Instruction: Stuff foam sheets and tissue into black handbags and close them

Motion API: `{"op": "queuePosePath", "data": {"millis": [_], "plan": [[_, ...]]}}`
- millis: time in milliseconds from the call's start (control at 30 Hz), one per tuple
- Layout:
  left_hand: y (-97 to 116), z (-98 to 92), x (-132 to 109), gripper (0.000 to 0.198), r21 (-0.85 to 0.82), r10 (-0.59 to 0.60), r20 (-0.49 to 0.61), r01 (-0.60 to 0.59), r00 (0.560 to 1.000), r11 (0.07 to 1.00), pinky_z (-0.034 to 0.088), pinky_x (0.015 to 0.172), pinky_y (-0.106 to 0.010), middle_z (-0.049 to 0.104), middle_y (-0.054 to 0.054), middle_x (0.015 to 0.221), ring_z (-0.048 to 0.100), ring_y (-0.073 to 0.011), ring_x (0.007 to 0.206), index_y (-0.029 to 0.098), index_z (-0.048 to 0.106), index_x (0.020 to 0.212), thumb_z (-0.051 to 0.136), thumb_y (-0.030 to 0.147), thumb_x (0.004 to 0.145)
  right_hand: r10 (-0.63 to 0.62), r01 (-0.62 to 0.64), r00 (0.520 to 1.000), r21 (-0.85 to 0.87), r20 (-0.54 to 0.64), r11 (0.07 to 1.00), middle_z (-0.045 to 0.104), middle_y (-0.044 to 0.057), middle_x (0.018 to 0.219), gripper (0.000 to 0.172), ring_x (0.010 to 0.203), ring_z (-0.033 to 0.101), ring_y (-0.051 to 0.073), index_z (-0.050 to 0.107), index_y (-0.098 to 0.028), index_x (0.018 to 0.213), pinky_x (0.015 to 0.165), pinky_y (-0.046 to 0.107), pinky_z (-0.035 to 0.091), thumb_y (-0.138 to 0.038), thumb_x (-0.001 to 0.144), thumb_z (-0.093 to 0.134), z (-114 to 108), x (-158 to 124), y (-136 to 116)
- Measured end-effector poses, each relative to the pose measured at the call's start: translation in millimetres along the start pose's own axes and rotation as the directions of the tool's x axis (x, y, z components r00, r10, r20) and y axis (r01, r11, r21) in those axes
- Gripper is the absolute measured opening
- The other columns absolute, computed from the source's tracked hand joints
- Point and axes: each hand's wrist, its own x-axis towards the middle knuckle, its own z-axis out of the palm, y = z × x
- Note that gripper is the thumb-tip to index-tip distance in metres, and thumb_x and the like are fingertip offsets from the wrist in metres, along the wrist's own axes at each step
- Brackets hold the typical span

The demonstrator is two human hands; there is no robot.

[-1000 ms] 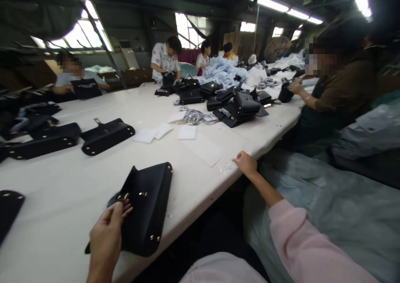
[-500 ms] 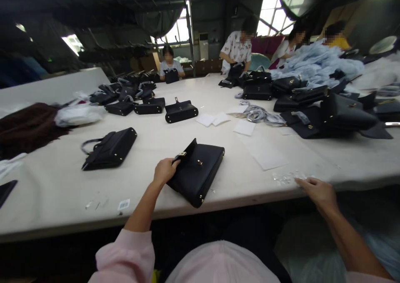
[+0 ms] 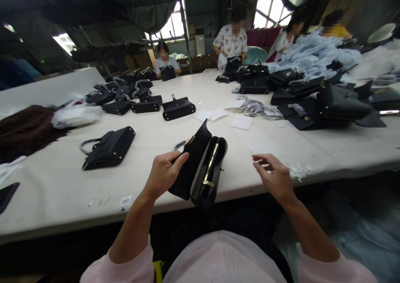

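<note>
Head view: the black handbag (image 3: 204,166) stands on edge at the near rim of the surface (image 3: 56,187), zip up, your left hand (image 3: 163,175) pinching its flap. Your right hand (image 3: 276,178) hovers spread, empty. Stiff, probably light, smooth-skinned: hold the body, not the flap.

Daylight enters through the far windows (image 3: 175,27), which are blown out to white, while the roof above stays nearly black. The pale surface (image 3: 56,183) is softly and evenly lit, with faint shadows. The near handbag (image 3: 195,162) is sharp, its zip glinting. The far-right piles blur, and the wide lens bows the edges.
</note>
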Motion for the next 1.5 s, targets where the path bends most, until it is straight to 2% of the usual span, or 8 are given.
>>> {"op": "queuePosePath", "data": {"millis": [233, 500, 700, 800, 900, 1133, 1367, 1500], "plan": [[-2.1, 5.2, -2.0, 0.043, 0.002, 0.016, 0.089, -0.016, 0.996, 1.000, 0.027, 0.053, -0.024, 0.034, 0.003, 0.056, 0.032, -0.0099, 0.057, 0.017, 0.044, 0.057, 0.050, 0.046, 0.088, -0.289, 0.215, 0.887, 0.231, 0.360, 0.949, 0.068, 0.005, 0.096, 0.016, 0.087, 0.064, 0.018, 0.071, -0.021, 0.092, 0.076, 0.028, 0.051, -0.035, 0.086, 0.067, 36.4, -21.0, -64.3], [-14.6, 19.1, 4.6, 0.049, -0.387, -0.205, 0.172, 0.258, 0.964, 0.885, 0.026, 0.048, -0.021, 0.038, 0.003, 0.056, 0.034, -0.0079, 0.053, 0.015, 0.047, 0.058, 0.059, 0.057, 0.079, -0.009, 0.261, 0.695, -0.240, 0.719, 0.935, 0.071, 0.004, 0.077, 0.018, 0.071, 0.067, 0.023, 0.070, -0.024, 0.100, 0.061, 0.028, 0.042, -0.033, 0.084, 0.066, 55.0, -15.1, -101.2], [-60.4, 35.0, 3.2, 0.045, -0.414, -0.397, 0.099, 0.401, 0.912, 0.817, 0.049, 0.063, -0.031, 0.057, -0.005, 0.068, 0.058, -0.0191, 0.067, 0.011, 0.062, 0.078, 0.055, 0.055, 0.082, -0.141, 0.005, 0.540, 0.165, 0.829, 0.986, 0.072, 0.002, 0.088, 0.023, 0.075, 0.066, 0.019, 0.072, -0.023, 0.098, 0.067, 0.025, 0.048, -0.032, 0.087, 0.055, 73.0, 0.1, -87.3], [-57.2, 45.3, -16.7, 0.015, -0.298, -0.390, -0.165, 0.331, 0.906, 0.895, 0.046, 0.087, -0.039, 0.059, -0.010, 0.093, 0.057, -0.0237, 0.096, 0.014, 0.061, 0.087, 0.063, 0.028, 0.080, -0.107, -0.035, 0.608, 0.161, 0.787, 0.986, 0.073, 0.002, 0.088, 0.026, 0.077, 0.067, 0.020, 0.072, -0.023, 0.100, 0.069, 0.026, 0.049, -0.036, 0.087, 0.054, 75.0, -6.6, -82.8], [-32.7, 63.7, -48.7, 0.012, -0.062, -0.105, -0.344, 0.088, 0.933, 0.994, 0.042, 0.095, -0.040, 0.057, -0.008, 0.101, 0.052, -0.0213, 0.105, 0.019, 0.058, 0.091, 0.050, 0.013, 0.086, -0.164, 0.165, 0.702, 0.066, 0.693, 0.984, 0.072, 0.004, 0.096, 0.027, 0.087, 0.067, 0.023, 0.072, -0.025, 0.103, 0.078, 0.030, 0.047, -0.028, 0.087, 0.050, 72.3, -13.5, -88.1], [11.7, 96.1, -100.0, 0.038, 0.136, 0.126, -0.195, -0.101, 0.973, 0.986, 0.045, 0.093, -0.045, 0.061, -0.010, 0.113, 0.055, -0.0230, 0.103, 0.019, 0.043, 0.129, 0.042, 0.015, 0.091, -0.179, 0.344, 0.657, -0.080, 0.732, 0.935, 0.068, -0.001, 0.077, 0.023, 0.071, 0.063, 0.017, 0.070, -0.025, 0.077, 0.062, 0.025, 0.038, -0.010, 0.076, 0.054, 60.8, -4.3, -102.0], [10.4, 75.4, -77.5, 0.063, -0.025, -0.153, 0.062, 0.154, 0.986, 0.988, 0.043, 0.098, -0.045, 0.065, -0.007, 0.102, 0.056, -0.0240, 0.100, 0.017, 0.040, 0.137, 0.063, 0.028, 0.080, -0.340, 0.573, 0.579, -0.073, 0.741, 0.816, 0.064, 0.000, 0.078, 0.029, 0.068, 0.062, 0.016, 0.063, -0.021, 0.086, 0.060, 0.028, 0.034, 0.001, 0.078, 0.046, 60.7, -4.5, -88.0], [20.6, 61.5, -58.6, 0.065, 0.015, -0.166, 0.284, 0.169, 0.944, 0.985, 0.041, 0.097, -0.041, 0.068, -0.001, 0.085, 0.056, -0.0242, 0.098, 0.019, 0.043, 0.135, 0.067, 0.032, 0.075, -0.327, 0.633, 0.643, -0.241, 0.693, 0.736, 0.063, 0.001, 0.072, 0.025, 0.066, 0.062, 0.019, 0.060, -0.019, 0.076, 0.057, 0.031, 0.032, 0.001, 0.080, 0.046, 64.2, 19.8, -80.3]]}}
